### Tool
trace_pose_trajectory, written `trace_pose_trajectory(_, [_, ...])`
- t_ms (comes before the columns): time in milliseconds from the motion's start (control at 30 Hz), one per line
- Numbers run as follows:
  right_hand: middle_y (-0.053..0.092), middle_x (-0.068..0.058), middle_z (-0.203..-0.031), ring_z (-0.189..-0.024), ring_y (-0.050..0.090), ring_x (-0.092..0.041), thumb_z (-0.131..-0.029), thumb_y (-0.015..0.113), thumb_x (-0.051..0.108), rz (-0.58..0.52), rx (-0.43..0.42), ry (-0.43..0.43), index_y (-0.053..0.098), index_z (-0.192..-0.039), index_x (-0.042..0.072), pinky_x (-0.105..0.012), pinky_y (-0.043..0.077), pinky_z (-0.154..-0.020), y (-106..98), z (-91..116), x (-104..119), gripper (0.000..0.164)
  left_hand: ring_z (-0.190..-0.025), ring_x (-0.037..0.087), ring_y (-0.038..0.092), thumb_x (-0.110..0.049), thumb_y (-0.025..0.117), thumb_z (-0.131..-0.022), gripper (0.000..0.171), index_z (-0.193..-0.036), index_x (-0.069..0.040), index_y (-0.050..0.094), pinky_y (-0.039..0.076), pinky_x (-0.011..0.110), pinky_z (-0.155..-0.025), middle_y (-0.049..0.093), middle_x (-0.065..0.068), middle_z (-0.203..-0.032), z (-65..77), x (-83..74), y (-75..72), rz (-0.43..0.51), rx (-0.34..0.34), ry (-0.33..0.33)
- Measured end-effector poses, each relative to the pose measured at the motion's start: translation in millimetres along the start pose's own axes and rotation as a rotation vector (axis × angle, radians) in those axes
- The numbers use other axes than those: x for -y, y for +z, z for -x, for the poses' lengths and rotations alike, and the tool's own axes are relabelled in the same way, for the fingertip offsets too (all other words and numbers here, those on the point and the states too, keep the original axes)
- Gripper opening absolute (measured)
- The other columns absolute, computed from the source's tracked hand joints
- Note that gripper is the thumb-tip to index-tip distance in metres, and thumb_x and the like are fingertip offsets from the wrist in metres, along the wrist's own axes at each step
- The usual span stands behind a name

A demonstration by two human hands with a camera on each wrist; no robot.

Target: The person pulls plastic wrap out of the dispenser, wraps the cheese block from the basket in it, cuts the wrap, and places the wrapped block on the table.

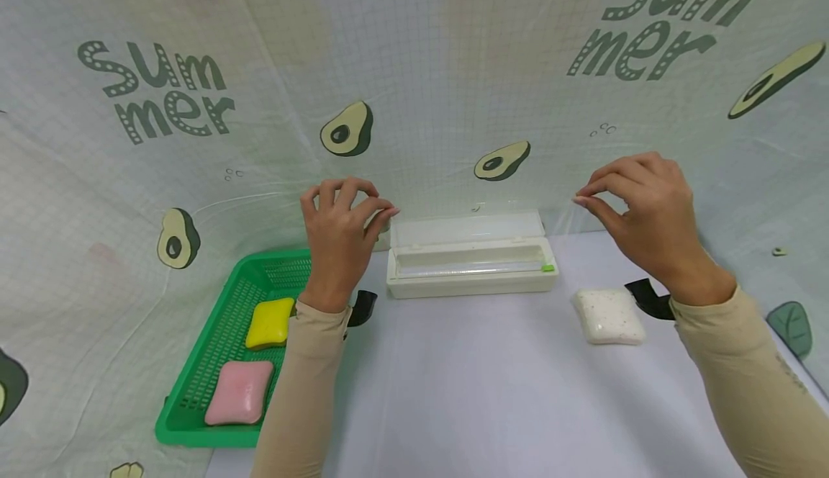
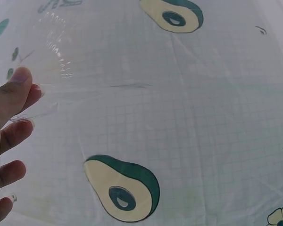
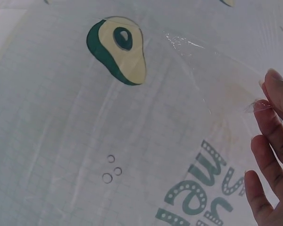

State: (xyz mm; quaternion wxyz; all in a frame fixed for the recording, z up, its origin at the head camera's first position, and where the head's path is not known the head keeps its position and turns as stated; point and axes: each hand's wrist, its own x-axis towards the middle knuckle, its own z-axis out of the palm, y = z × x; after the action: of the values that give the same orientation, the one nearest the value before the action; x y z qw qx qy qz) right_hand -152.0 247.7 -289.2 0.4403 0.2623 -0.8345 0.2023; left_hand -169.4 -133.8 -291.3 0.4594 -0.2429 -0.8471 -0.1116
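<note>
Clear cling film (image 3: 188, 44) stretches between the two raised hands, showing as glints and creases. My left hand (image 1: 340, 240) pinches one edge between thumb and index finger, the other fingers spread in the left wrist view. At the other side, my right hand (image 1: 648, 212) pinches the film between thumb and fingertips. Behind and below the film stands a white cling film box (image 1: 473, 286), its lid (image 1: 466, 227) raised. A clear roll (image 1: 469, 268) lies inside, and a small green tab (image 1: 547, 268) sits at the right of its front edge.
A green basket (image 1: 201, 341) at the left holds a yellow soap bar (image 1: 268, 323) and a pink soap bar (image 1: 239, 391). On the white table (image 1: 479, 391), a speckled white soap bar (image 1: 609, 316) lies below the right hand. A patterned avocado sheet (image 1: 414, 68) hangs behind.
</note>
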Motion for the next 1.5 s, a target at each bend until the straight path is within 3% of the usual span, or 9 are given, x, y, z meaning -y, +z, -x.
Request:
trace_pose_trajectory(467, [0.073, -0.024, -0.096, -0.097, 0.057, -0.046, -0.086, 0.086, 0.005, 0.048, 0.099, -0.027, 0.077, -0.093, -0.007, -0.055, 0.04, -0.083, -13, -6, -2, 0.017, -0.108, 0.033, 0.055, -0.029, 0.08, -0.094, 0.019, -0.092, -0.011, 0.083, 0.036, 0.057, -0.098, 0.068, 0.008, -0.103, -7.5, 0.3, -6.2, -0.016, -0.005, 0.013])
trace_pose_trajectory(767, [0.074, -0.021, -0.09, -0.094, 0.059, -0.045, -0.072, 0.091, -0.008, 0.005, -0.011, 0.01, 0.077, -0.087, -0.007, -0.058, 0.039, -0.083, -9, -10, 4, 0.021, -0.108, 0.032, 0.056, -0.032, 0.077, -0.096, 0.022, -0.092, -0.011, 0.083, 0.036, 0.058, -0.098, 0.069, 0.008, -0.103, -10.9, 0.0, -10.2, -0.015, -0.012, 0.012])
trace_pose_trajectory(1133, [0.074, -0.022, -0.091, -0.095, 0.059, -0.045, -0.072, 0.091, -0.009, 0.012, -0.019, 0.009, 0.076, -0.087, -0.007, -0.057, 0.038, -0.083, -14, -15, 6, 0.021, -0.108, 0.033, 0.055, -0.032, 0.076, -0.096, 0.023, -0.093, -0.011, 0.083, 0.035, 0.058, -0.099, 0.069, 0.009, -0.104, -14.7, 0.3, -13.9, -0.002, -0.027, 0.018])
trace_pose_trajectory(1367, [0.073, -0.024, -0.094, -0.097, 0.057, -0.045, -0.083, 0.087, 0.0, 0.069, 0.056, -0.034, 0.076, -0.091, -0.009, -0.051, 0.035, -0.082, -23, -17, 4, 0.016, -0.109, 0.034, 0.054, -0.032, 0.077, -0.096, 0.023, -0.092, -0.01, 0.082, 0.035, 0.058, -0.099, 0.068, 0.009, -0.104, -17.1, 0.8, -15.8, 0.008, -0.048, 0.028])
trace_pose_trajectory(1500, [0.073, -0.024, -0.094, -0.096, 0.057, -0.045, -0.083, 0.087, -0.001, 0.076, 0.048, -0.043, 0.076, -0.092, -0.01, -0.047, 0.033, -0.082, -24, -19, 5, 0.017, -0.109, 0.034, 0.054, -0.032, 0.077, -0.096, 0.023, -0.092, -0.01, 0.082, 0.035, 0.058, -0.099, 0.068, 0.01, -0.105, -19.3, -0.2, -18.2, 0.007, -0.055, 0.029])
